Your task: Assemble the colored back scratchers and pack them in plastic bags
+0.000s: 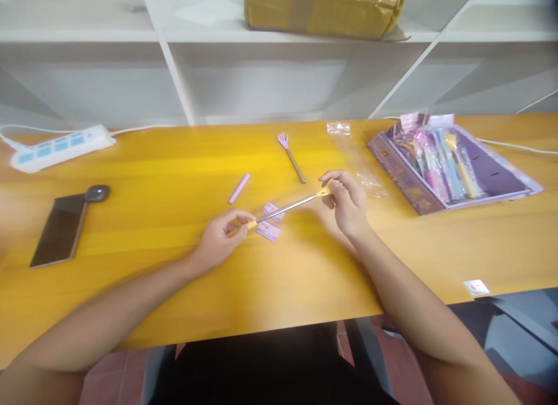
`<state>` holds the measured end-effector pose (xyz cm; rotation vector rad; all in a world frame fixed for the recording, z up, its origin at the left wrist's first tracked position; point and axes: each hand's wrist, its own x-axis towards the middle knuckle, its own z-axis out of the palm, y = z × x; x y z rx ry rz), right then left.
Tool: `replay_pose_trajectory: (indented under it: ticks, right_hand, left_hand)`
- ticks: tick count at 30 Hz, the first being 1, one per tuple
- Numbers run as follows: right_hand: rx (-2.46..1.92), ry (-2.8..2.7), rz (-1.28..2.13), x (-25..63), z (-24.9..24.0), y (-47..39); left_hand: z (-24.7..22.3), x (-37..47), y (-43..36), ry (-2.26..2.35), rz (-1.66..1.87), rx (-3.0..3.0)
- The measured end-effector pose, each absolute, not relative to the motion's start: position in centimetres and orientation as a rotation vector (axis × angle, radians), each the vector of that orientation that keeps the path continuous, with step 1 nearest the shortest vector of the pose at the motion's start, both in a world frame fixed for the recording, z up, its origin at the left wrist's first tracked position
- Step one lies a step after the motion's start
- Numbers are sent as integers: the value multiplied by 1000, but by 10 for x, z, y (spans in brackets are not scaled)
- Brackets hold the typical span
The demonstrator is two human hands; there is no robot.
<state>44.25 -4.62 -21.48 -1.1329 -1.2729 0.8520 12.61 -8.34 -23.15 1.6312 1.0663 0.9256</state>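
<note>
A telescopic back scratcher [288,207] with a silver rod and yellow ends is stretched between my hands above the table. My left hand [220,236] is closed around its yellow handle end. At the other end, my right hand [346,201] pinches the yellow head, which the fingers partly cover. Beneath the rod lie two small purple printed cards [268,231]. Just beyond, a purple tube-shaped handle [239,188] rests on the wood. Farther back is a purple hand-shaped scratcher head [283,140] on a metal rod.
To the right, a purple display box [501,167] holds several wrapped scratchers. Clear plastic wrapping [349,146] lies beside it. A white power strip [63,147], a dark phone-like slab [58,230] and a small black object [96,193] are at left. A taped carton [325,10] occupies the shelf.
</note>
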Motion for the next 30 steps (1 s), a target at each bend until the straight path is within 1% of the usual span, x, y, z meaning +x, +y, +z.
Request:
replay_pose_trajectory:
  ticks: [30]
  right_hand:
    - [-1020, -1310, 868, 440, -214, -53]
  left_hand:
    - [-236, 123, -85, 1058, 965, 1595]
